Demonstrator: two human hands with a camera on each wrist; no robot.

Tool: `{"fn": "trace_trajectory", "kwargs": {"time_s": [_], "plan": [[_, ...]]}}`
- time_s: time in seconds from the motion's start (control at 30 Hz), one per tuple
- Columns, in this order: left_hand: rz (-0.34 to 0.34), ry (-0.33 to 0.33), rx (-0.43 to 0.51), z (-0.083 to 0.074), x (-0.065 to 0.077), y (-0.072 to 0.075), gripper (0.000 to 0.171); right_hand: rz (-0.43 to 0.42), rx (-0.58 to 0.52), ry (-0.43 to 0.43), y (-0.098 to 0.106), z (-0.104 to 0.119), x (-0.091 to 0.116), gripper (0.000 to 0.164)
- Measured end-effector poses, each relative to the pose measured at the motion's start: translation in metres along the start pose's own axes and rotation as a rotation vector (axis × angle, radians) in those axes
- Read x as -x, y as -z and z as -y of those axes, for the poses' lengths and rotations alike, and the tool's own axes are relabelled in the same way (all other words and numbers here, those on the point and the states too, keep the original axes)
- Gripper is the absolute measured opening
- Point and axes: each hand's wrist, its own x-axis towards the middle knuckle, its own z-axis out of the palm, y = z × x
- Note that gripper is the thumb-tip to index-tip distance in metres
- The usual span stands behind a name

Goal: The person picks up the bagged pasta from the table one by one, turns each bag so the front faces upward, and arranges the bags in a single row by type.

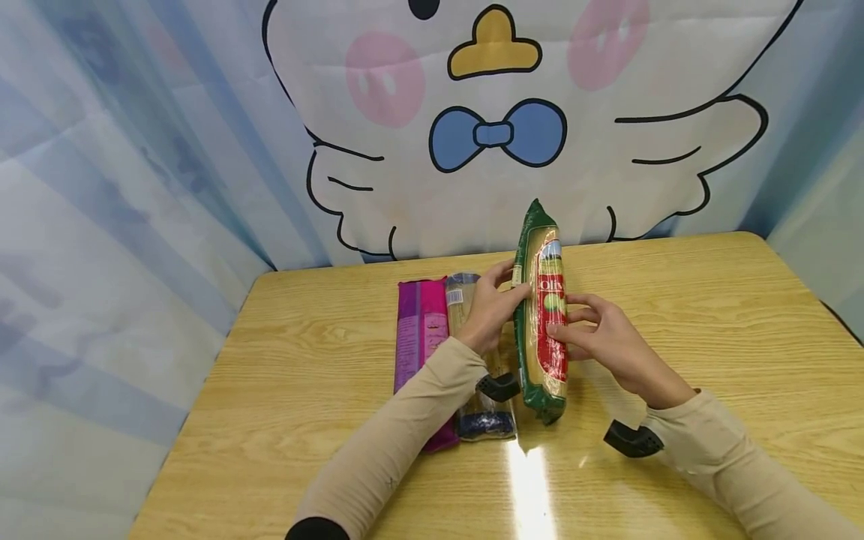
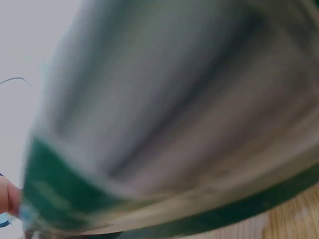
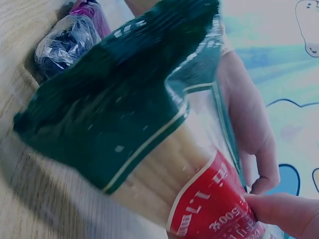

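A long spaghetti packet (image 1: 550, 315) with green ends and a red label is held tilted above the wooden table. My left hand (image 1: 496, 304) grips its left edge, thumb on the front. From the right side, my right hand (image 1: 604, 337) pinches it, with the thumb on the red label. In the right wrist view the packet's green end (image 3: 119, 104) fills the middle, pale strands showing through clear film, and the right thumb (image 3: 284, 209) presses the label. The left wrist view shows the packet (image 2: 164, 109) blurred and very close.
Left of the hands, a pink and purple packet (image 1: 408, 337) lies on the table (image 1: 304, 390). Beside it is a clear packet (image 1: 482, 424) with dark blue ends, partly covered by the left hand and wrist. A curtain (image 1: 418, 195) with a cartoon print hangs behind the table.
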Motion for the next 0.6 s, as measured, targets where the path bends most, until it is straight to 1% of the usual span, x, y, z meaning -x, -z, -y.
{"fn": "trace_trajectory", "kwargs": {"time_s": [0.1,0.17,0.33,0.47,0.6], "plan": [[0.030,0.005,-0.038,-0.002,0.002,0.003,0.061,-0.021,0.037,0.016,0.001,0.001,0.001,0.078],[0.037,0.012,-0.068,-0.004,0.003,0.005,0.059,-0.031,0.059,0.027,0.001,0.001,0.001,0.077],[0.017,0.048,-0.123,-0.009,0.008,0.008,0.057,-0.047,0.113,0.060,-0.001,0.003,0.002,0.074],[0.001,0.083,-0.155,-0.012,0.011,0.008,0.061,-0.057,0.136,0.074,-0.002,0.005,0.002,0.071],[0.005,0.094,-0.159,-0.015,0.014,0.006,0.067,-0.075,0.173,0.094,-0.003,0.008,0.002,0.069]]}}
